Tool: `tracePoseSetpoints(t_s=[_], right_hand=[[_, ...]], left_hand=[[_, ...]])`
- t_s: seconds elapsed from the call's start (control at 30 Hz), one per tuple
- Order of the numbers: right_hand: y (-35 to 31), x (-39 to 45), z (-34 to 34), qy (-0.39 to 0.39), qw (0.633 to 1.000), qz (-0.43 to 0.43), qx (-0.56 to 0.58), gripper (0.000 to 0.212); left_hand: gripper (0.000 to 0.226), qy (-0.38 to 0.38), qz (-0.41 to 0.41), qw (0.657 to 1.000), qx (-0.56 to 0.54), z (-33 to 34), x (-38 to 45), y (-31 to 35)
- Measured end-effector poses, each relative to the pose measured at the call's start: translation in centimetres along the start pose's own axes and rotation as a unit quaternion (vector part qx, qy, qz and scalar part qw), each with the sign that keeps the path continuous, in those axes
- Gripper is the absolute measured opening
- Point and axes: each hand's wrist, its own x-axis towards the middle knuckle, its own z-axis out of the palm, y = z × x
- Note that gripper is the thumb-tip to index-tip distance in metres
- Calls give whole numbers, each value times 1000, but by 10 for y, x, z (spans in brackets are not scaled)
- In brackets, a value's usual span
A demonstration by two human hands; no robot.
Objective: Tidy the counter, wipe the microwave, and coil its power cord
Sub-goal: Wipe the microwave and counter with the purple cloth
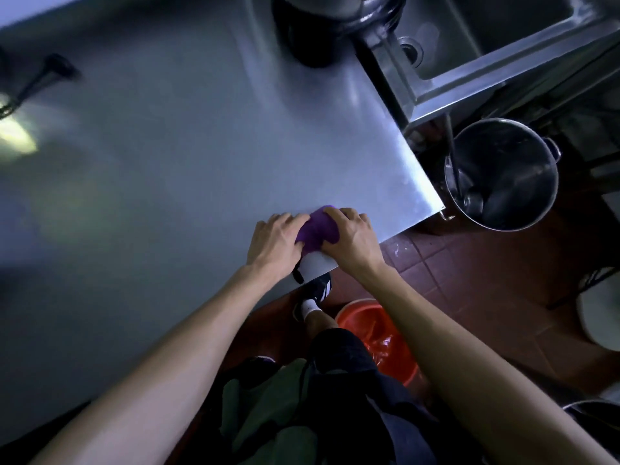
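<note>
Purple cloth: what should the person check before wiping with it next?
1. Both hands on the purple cloth: ok, left hand and right hand grip it.
2. Cloth on the counter: ok, bunched near the front edge.
3. Cloth wet enough: cannot tell.
4. Microwave within sight: not ok, none visible.
5. Black cord coiled: not ok, lying loose at far left.
6. Floor safe underfoot: cannot tell; an orange bucket sits beside the foot.
</note>
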Motion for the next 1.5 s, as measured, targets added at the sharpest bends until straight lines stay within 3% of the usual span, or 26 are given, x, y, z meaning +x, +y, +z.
tracePoseSetpoints(t_s=[0.37,0.83,1.07,1.5], right_hand=[[-164,-84,71,-30,981,-188,-32,66],[-347,-208,166,-64,912,-397,-77,70],[-428,-217,200,-62,879,-467,-71,67],[-590,-154,250,-35,862,-506,3,63]], left_hand=[[54,199,-122,969,-76,-36,-193,-114],[51,362,-247,896,-79,-79,-434,-210],[47,416,-298,856,-77,-104,-489,-266],[41,415,-317,850,-70,-203,-500,-416]])
